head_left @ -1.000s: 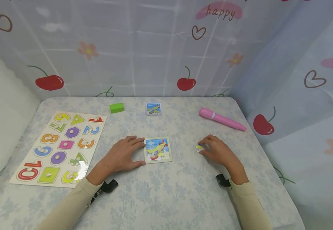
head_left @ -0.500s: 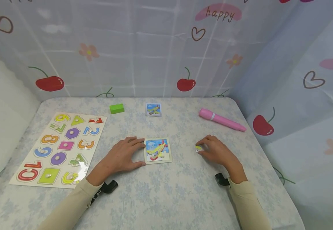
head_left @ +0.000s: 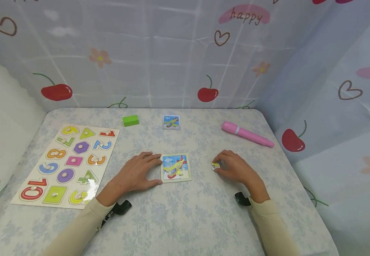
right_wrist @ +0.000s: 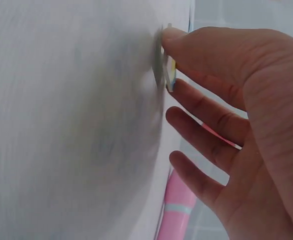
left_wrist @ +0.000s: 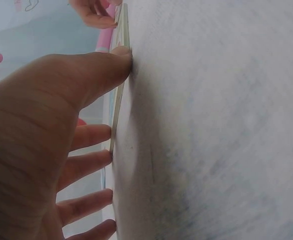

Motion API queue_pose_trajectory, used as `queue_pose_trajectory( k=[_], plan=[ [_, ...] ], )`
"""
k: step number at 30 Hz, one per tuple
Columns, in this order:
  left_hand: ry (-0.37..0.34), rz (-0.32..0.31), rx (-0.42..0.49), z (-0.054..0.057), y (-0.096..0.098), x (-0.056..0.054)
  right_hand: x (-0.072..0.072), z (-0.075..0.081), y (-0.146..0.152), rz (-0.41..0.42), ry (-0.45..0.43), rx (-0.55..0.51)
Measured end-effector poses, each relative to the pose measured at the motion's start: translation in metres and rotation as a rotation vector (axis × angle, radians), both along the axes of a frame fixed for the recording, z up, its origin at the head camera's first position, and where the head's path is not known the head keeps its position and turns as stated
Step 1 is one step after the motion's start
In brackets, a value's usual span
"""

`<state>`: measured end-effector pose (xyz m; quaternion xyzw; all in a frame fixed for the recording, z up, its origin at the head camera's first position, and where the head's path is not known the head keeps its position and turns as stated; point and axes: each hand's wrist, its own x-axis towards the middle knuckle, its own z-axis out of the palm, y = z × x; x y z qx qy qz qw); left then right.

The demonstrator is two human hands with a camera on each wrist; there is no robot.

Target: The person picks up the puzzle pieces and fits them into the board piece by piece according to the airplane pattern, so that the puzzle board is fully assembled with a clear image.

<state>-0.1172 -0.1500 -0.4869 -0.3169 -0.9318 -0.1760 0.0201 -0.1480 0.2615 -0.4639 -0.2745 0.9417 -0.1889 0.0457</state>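
Note:
My left hand [head_left: 138, 171] rests on the table with its fingers spread. Its thumb and fingertips touch the left edge of a small square jigsaw puzzle [head_left: 176, 168], a yellow and red airplane on blue sky in a pale frame. The bottom part of the picture shows a pale gap. My right hand [head_left: 236, 168] pinches a small puzzle piece [head_left: 215, 165] between thumb and forefinger, right of the puzzle and apart from it. In the right wrist view, the piece [right_wrist: 170, 75] is seen edge-on, just off the tabletop, and the other fingers are extended.
A number-and-shape peg board [head_left: 66, 165] lies at the left. Along the back are a green block [head_left: 130, 121], a small airplane picture card [head_left: 171, 122] and a pink pen-shaped object [head_left: 247, 134]. Patterned curtains [head_left: 172, 53] stand behind the table.
My right hand has moved slightly left toward the puzzle, carrying the pinched piece. The left hand and the puzzle have stayed in place.

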Motion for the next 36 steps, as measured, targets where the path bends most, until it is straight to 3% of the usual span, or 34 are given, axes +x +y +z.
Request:
queue_pose_trajectory(
  k=[7,20,27,36],
  plan=[
    [-0.006,0.001,-0.005,0.001,0.0,-0.002,0.0,0.006,-0.027,0.047,0.029,0.008],
    [-0.008,0.006,-0.005,-0.001,-0.001,-0.003,0.0,0.007,-0.072,0.266,0.088,-0.055],
    [-0.013,0.003,-0.003,-0.001,-0.001,-0.003,0.002,0.003,-0.089,0.283,0.075,-0.012],
    [-0.014,0.005,0.002,0.0,0.0,-0.002,0.006,0.001,-0.099,0.303,0.129,0.035]
  ],
)
